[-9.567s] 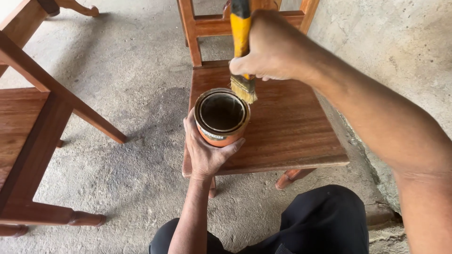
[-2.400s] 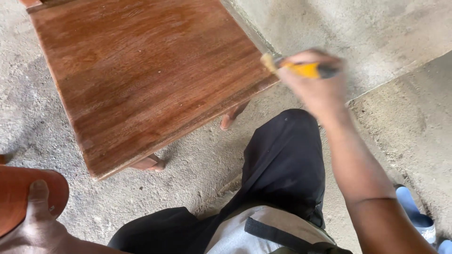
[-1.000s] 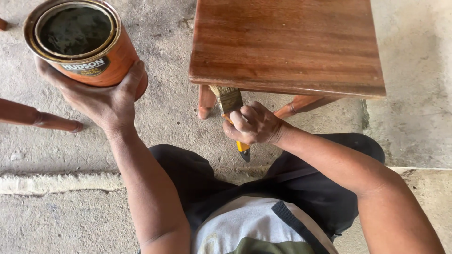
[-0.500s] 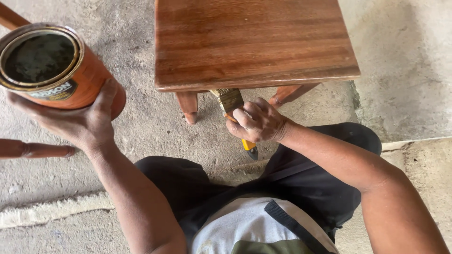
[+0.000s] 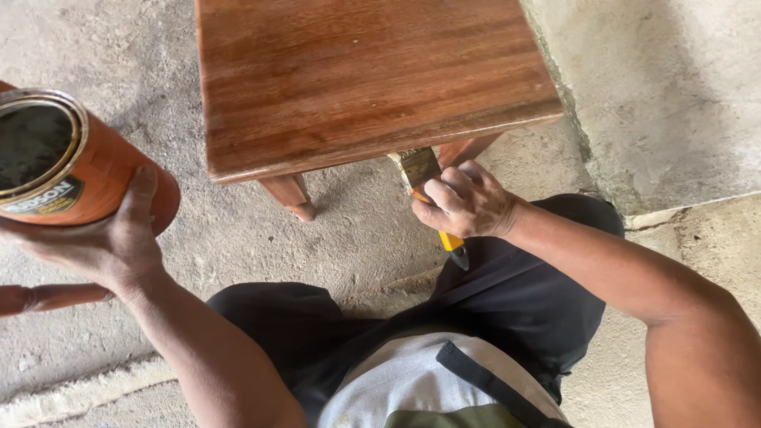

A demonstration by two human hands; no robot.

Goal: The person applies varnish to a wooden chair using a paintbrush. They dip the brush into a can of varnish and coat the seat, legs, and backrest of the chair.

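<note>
since half a second ago the stool (image 5: 365, 79) sits further right in view and the can (image 5: 67, 162) has slid toward the left edge. the right hand (image 5: 468, 202) is closed around a yellow-handled brush (image 5: 428, 194), its bristles tucked up under the front edge of the seat, beside a leg (image 5: 289, 194). the left hand (image 5: 103, 238) cups the open orange can from below and holds it well apart from the stool, over the concrete floor (image 5: 380, 230). to coat the underside edge well, the brush wants long strokes along the grain, a light load so nothing drips, and the can kept level.
</note>
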